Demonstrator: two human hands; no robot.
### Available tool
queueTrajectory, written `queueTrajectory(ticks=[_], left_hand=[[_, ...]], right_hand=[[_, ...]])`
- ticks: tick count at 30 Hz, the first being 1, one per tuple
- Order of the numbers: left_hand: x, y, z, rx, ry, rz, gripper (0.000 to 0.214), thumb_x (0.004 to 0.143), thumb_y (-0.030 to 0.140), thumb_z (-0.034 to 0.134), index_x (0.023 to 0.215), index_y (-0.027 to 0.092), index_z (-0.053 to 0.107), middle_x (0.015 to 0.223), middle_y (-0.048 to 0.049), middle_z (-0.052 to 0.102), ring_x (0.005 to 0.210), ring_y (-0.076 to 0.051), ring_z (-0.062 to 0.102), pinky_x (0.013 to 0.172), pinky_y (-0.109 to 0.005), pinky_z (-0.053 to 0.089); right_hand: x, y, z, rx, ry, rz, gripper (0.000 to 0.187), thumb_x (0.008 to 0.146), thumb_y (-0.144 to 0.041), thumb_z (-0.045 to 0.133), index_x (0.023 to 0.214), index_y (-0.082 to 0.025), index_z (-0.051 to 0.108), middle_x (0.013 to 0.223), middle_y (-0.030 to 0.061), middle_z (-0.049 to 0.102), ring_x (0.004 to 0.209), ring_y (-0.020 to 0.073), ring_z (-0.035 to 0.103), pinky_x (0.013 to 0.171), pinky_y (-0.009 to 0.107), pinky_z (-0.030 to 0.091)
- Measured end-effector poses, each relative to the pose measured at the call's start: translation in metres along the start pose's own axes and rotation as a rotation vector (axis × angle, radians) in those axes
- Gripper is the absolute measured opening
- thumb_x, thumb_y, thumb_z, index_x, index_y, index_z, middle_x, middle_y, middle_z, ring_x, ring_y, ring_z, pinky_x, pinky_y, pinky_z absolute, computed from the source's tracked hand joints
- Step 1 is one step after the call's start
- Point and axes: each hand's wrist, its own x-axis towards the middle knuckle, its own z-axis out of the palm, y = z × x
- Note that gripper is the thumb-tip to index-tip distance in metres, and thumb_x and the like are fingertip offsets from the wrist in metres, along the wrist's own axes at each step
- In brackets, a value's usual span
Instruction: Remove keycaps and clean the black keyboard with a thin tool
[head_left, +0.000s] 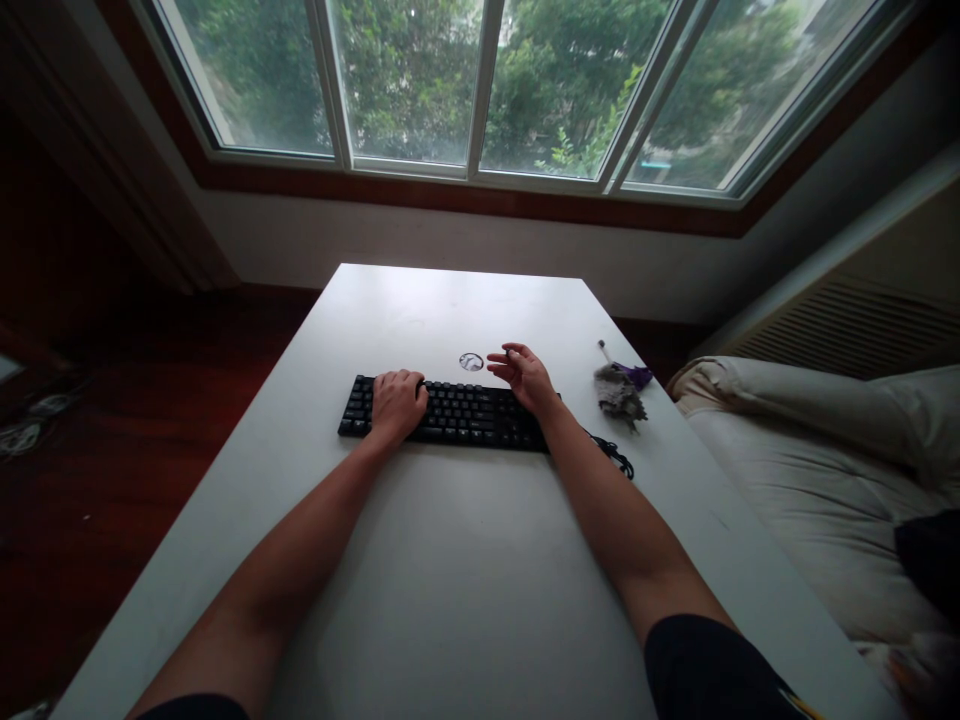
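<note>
A black keyboard (457, 412) lies across the middle of a white table (465, 580). My left hand (397, 402) rests on the keyboard's left part with its fingers curled down onto the keys. My right hand (523, 375) hovers over the keyboard's right end, palm turned inward; thumb and forefinger pinch a tiny dark object that I cannot make out, the other fingers loosely apart. A small round grey object (471, 361) lies on the table just beyond the keyboard, between the two hands.
A small duster with grey fluff and a purple handle (621, 392) lies right of the keyboard. The keyboard's black cable (616, 455) trails off its right end. A bed with pale bedding (810, 470) adjoins the table's right edge. Windows fill the far wall.
</note>
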Motion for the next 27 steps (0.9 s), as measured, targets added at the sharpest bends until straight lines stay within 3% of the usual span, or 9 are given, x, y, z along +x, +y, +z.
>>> queueTrajectory(ticks=[7, 11, 17, 22, 27], left_hand=[[-0.0002, 0.0003, -0.0008, -0.007, 0.0, -0.002, 0.025, 0.098, 0.03, 0.05, 0.113, 0.025, 0.069, 0.115, -0.0087, 0.071, 0.113, -0.028, 0.058, 0.107, -0.046, 0.035], [-0.0003, 0.0013, -0.0011, -0.012, -0.008, -0.011, 0.026, 0.098, 0.03, 0.049, 0.113, 0.025, 0.07, 0.116, -0.0091, 0.071, 0.114, -0.029, 0.058, 0.107, -0.046, 0.035], [-0.0002, 0.0024, -0.0024, -0.018, -0.006, -0.013, 0.027, 0.098, 0.03, 0.049, 0.113, 0.025, 0.07, 0.115, -0.0094, 0.071, 0.113, -0.029, 0.058, 0.107, -0.046, 0.035], [-0.0005, 0.0023, -0.0034, -0.02, -0.011, -0.012, 0.027, 0.098, 0.031, 0.048, 0.114, 0.025, 0.07, 0.116, -0.0097, 0.07, 0.113, -0.029, 0.058, 0.107, -0.046, 0.035], [-0.0002, 0.0019, -0.0032, -0.012, -0.002, -0.005, 0.027, 0.098, 0.031, 0.048, 0.113, 0.025, 0.07, 0.115, -0.0094, 0.071, 0.113, -0.029, 0.057, 0.107, -0.046, 0.035]], right_hand=[[-0.0004, 0.0008, 0.003, -0.019, 0.004, -0.013, 0.033, 0.085, -0.047, 0.07, 0.106, -0.028, 0.053, 0.105, 0.0043, 0.077, 0.095, 0.0227, 0.075, 0.085, 0.039, 0.058], [0.0001, 0.0022, 0.0023, -0.066, 0.014, -0.048, 0.038, 0.079, -0.048, 0.075, 0.107, -0.028, 0.06, 0.107, 0.0027, 0.075, 0.099, 0.0204, 0.072, 0.081, 0.033, 0.057], [0.0027, 0.0061, -0.0008, -0.085, 0.054, -0.068, 0.034, 0.07, -0.04, 0.083, 0.098, -0.026, 0.067, 0.086, -0.0032, 0.064, 0.072, 0.0108, 0.061, 0.071, 0.026, 0.054], [0.0036, 0.0075, -0.0012, -0.04, 0.093, -0.063, 0.04, 0.068, -0.042, 0.085, 0.096, -0.027, 0.061, 0.084, -0.0032, 0.066, 0.071, 0.0117, 0.061, 0.068, 0.027, 0.054], [0.0013, 0.0055, 0.0012, -0.1, 0.049, -0.09, 0.045, 0.073, -0.045, 0.082, 0.111, -0.029, 0.066, 0.088, -0.0022, 0.066, 0.073, 0.0113, 0.062, 0.066, 0.025, 0.053]])
